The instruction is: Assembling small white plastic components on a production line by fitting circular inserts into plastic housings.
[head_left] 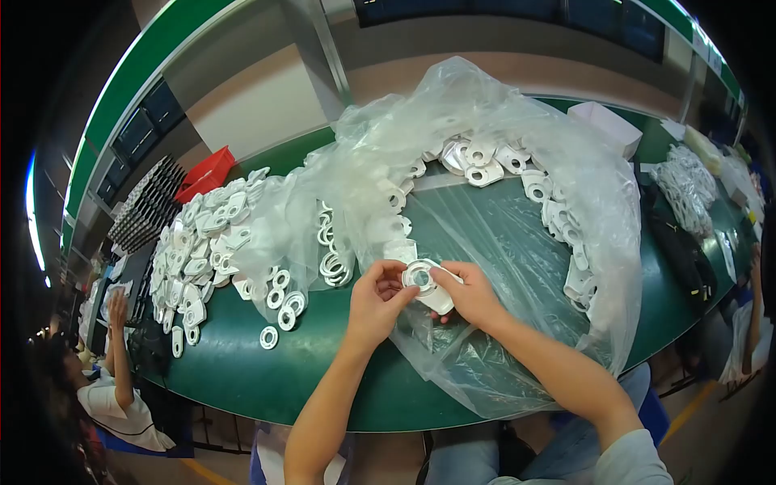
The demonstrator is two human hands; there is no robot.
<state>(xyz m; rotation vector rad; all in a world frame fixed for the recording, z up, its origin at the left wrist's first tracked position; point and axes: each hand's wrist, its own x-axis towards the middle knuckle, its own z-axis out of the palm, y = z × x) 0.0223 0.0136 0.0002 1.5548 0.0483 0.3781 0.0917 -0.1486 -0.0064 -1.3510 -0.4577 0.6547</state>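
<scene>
Over the near middle of the green table, both my hands hold one white plastic housing with a round ring (421, 276) on its face. My left hand (378, 295) pinches the ring's left side between thumb and fingers. On the other side, my right hand (467, 293) grips the housing, its thumb on the ring's edge and some fingertips underneath. The housing's lower end (439, 301) sticks out below the ring. Just beyond my left hand lies another white housing (401, 250). Loose white rings (286, 311) lie to the left of my hands.
A large clear plastic bag (501, 105) spreads over the table, with white housings (558, 218) along its inner edge. A big heap of white parts (214, 222) lies left, before a red bin (204, 174) and stacked black trays (147, 202). A white box (605, 128) stands back right. Another person (121, 396) sits far left.
</scene>
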